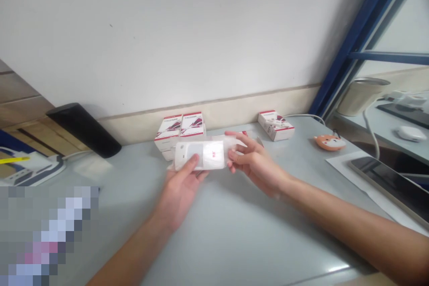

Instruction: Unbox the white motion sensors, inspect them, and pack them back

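I hold a white plastic device with a small red mark (204,155), wrapped in clear plastic film, above the grey table (234,232). My left hand (181,190) grips its left end from below, thumb on top. At the device's right end, the fingers of my right hand (253,158) pinch the loose film. Both hands are closed on it.
Two red-and-white small boxes (181,127) stand against the wall behind the device, a third box (275,125) lies to the right. A black cylinder (83,129) lies at the left. At the right are an orange fox-shaped item (330,142), a white cable and a tablet (390,181).
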### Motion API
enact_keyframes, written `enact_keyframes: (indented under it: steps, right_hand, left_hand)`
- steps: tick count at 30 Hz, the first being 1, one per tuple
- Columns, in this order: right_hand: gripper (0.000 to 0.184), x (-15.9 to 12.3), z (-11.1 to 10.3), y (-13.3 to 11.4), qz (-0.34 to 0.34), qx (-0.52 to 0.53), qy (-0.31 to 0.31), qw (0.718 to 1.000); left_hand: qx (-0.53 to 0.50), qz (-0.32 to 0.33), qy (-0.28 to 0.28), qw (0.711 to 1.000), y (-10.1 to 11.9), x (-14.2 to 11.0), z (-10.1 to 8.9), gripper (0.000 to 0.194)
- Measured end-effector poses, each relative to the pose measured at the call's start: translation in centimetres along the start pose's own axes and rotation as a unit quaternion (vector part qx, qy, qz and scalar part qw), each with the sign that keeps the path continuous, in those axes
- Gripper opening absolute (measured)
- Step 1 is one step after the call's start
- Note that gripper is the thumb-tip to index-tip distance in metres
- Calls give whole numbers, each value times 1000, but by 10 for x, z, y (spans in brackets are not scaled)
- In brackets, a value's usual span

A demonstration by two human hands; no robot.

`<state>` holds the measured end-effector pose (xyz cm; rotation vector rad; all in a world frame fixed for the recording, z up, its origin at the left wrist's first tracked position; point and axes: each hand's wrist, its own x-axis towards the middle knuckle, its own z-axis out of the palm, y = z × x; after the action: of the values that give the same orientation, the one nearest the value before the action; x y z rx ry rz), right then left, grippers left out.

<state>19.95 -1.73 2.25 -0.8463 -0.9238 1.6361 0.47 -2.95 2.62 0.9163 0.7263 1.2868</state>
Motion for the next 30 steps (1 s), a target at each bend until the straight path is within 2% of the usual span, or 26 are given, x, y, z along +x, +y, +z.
enact_keyframes:
  steps: [5,8,12,14,16,18,21,23,25,27,30]
  right_hand:
    - [25,4,0,3,-40,-59,3,997]
    - [25,6,-3,7,-75,-112,13,991]
    - [27,9,-8,6,-80,-102,26,991]
    - [24,11,-10,2,-61,-66,14,996]
    - [20,11,-11,-3,-35,-38,-10,999]
    - [19,11,-12,-7,-15,-31,-30,999]
    - [19,10,-13,-10,-13,-49,-26,998]
    - [20,10,-14,-10,-19,-67,-15,997]
    - [21,10,-15,-9,-20,-87,-13,996]
    - [20,10,-15,-8,-24,-111,-11,993]
    - [19,9,-13,-8,-58,-176,16,983]
  left_hand:
    - [-1,-10,21,1000,2,2,1,68]
    - [3,-11,9,1000,2,1,0,75]
    - [54,11,-40,998,2,-5,-3,109]
    - [112,33,-37,992,4,-8,-3,118]
    - [193,58,-13,979,6,-9,-4,110]
    - [271,94,-1,958,8,-8,-8,94]
    - [334,162,-28,928,6,-5,-14,75]
    - [341,215,-34,915,4,-3,-17,75]
    - [337,271,-16,901,1,0,-19,77]
    - [356,316,15,880,0,2,-22,69]
    - [430,330,56,839,1,5,-28,52]
